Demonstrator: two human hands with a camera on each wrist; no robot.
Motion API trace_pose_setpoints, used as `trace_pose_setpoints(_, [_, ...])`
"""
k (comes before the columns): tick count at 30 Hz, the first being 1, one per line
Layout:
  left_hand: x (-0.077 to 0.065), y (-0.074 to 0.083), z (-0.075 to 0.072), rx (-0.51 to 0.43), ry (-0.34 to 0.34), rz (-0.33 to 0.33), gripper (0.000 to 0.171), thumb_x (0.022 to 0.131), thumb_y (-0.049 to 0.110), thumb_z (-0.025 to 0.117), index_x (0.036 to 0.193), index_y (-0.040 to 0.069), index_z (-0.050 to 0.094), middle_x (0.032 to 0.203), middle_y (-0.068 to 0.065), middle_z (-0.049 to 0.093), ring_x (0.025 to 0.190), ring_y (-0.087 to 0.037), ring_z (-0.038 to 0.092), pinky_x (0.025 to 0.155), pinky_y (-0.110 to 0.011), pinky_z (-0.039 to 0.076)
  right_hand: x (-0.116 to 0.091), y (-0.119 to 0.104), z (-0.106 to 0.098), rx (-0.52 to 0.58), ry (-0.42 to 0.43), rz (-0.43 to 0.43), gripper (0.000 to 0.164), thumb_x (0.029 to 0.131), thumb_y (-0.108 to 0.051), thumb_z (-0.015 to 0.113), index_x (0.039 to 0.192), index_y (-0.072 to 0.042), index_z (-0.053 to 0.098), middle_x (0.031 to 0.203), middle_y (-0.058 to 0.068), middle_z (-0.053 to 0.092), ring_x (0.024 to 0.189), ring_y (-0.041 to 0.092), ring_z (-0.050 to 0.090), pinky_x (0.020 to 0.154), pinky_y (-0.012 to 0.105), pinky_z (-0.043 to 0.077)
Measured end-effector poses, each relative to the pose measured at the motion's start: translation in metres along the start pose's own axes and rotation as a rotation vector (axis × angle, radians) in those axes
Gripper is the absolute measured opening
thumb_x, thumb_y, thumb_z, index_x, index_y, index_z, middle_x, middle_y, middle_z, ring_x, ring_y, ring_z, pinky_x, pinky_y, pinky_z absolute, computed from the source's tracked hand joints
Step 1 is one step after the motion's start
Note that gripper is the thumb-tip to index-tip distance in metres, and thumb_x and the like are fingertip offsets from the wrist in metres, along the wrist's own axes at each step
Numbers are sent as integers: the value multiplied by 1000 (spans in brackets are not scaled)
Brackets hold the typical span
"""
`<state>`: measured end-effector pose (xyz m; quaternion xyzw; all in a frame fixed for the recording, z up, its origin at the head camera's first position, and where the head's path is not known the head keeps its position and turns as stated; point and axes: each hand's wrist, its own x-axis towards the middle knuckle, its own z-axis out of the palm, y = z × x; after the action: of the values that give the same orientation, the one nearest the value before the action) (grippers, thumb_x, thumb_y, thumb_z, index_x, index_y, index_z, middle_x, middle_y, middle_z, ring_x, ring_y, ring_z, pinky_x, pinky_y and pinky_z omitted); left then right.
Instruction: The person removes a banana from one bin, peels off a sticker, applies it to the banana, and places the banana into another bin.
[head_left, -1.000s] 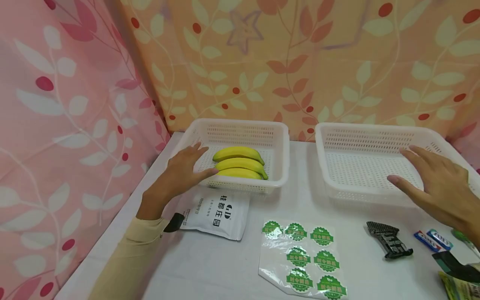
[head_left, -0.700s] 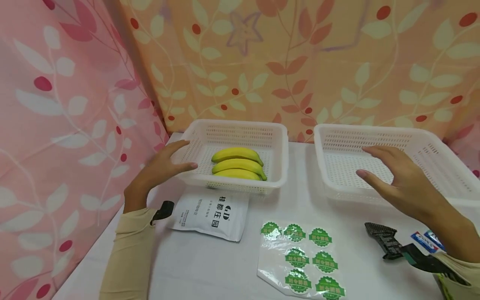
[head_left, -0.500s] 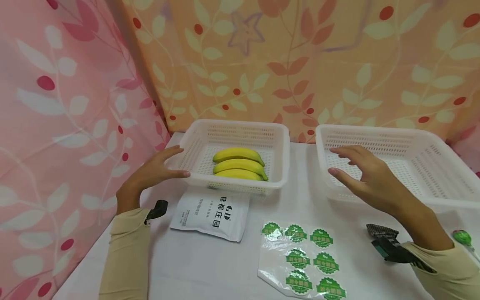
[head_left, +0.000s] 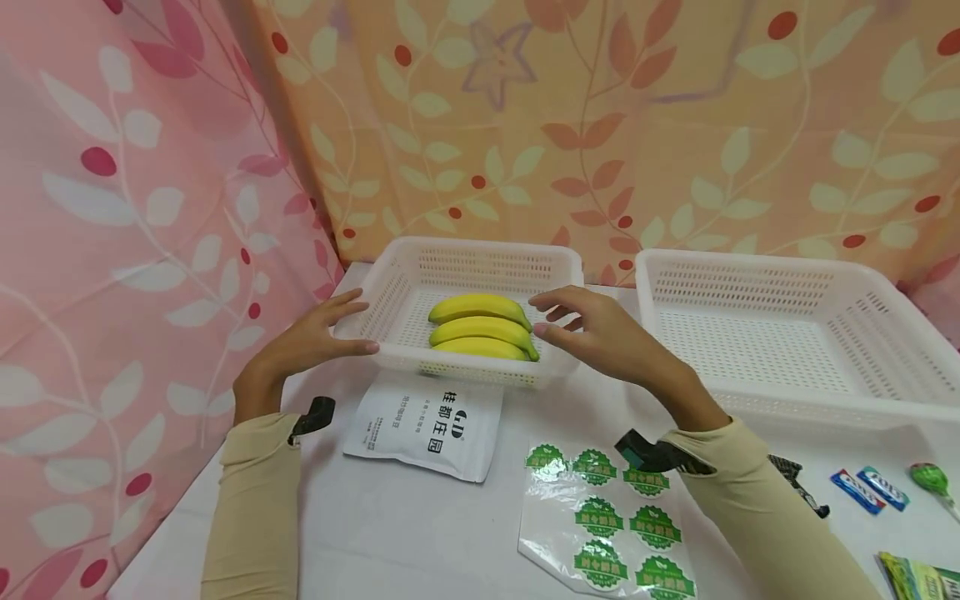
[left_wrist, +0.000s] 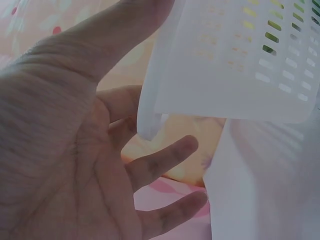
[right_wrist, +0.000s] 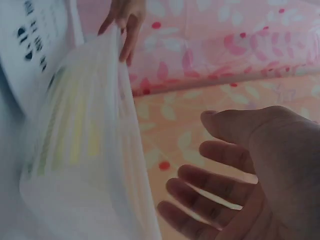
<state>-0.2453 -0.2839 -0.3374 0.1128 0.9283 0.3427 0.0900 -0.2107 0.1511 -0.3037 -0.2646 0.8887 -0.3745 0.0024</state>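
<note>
Head view: even, diffuse, moderately bright light; source out of frame. Small glints noted on the glossy sticker sheet [head_left: 549,525]; soft shadow on the white tablecloth [head_left: 390,533] below the basket at right [head_left: 750,333]. Wide-angle stretching evident toward the right edge. Left wrist view: dim, greyish, low contrast; palm of the left hand [left_wrist: 75,160] shaded. Right wrist view: dim likewise; banana basket [right_wrist: 75,200] blurred, pouch [right_wrist: 37,45] lettering soft, right hand [right_wrist: 265,165] darkened
</note>
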Motion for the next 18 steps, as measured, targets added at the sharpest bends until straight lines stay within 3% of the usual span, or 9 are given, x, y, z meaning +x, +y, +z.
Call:
trace_pose_setpoints(9, [0, -4, -1, -5, -6, 10, 101, 87, 53, 83, 167, 14, 35, 179, -3, 14, 163, -44, 9, 118, -79, 22, 50, -7, 34, 139, -237, 146, 49, 103, -41, 65, 145, -16, 64, 139, 8, 66, 131, 31, 60, 110, 53, 50])
trace_pose_setpoints(13, [1, -5, -1, -7, -8, 17, 101, 86, 53, 83, 167, 14, 35, 179, -3, 13, 163, -45, 8, 117, -80, 22, 67, -3, 43, 146, -300, 233, 52, 103, -44, 65, 147, -16, 62, 145, 9, 62, 134, 32, 57, 112, 56, 48])
trace_pose_setpoints(18, [-1, -2, -1, -24, -7, 22, 100, 87, 49, 83, 167, 13, 35, 179, -5, 13, 162, -46, 9, 117, -80, 23, 80, 5, 48, 187, -349, 341, 54, 104, -45, 63, 150, -16, 59, 154, 8, 55, 135, 33, 55, 105, 58, 53])
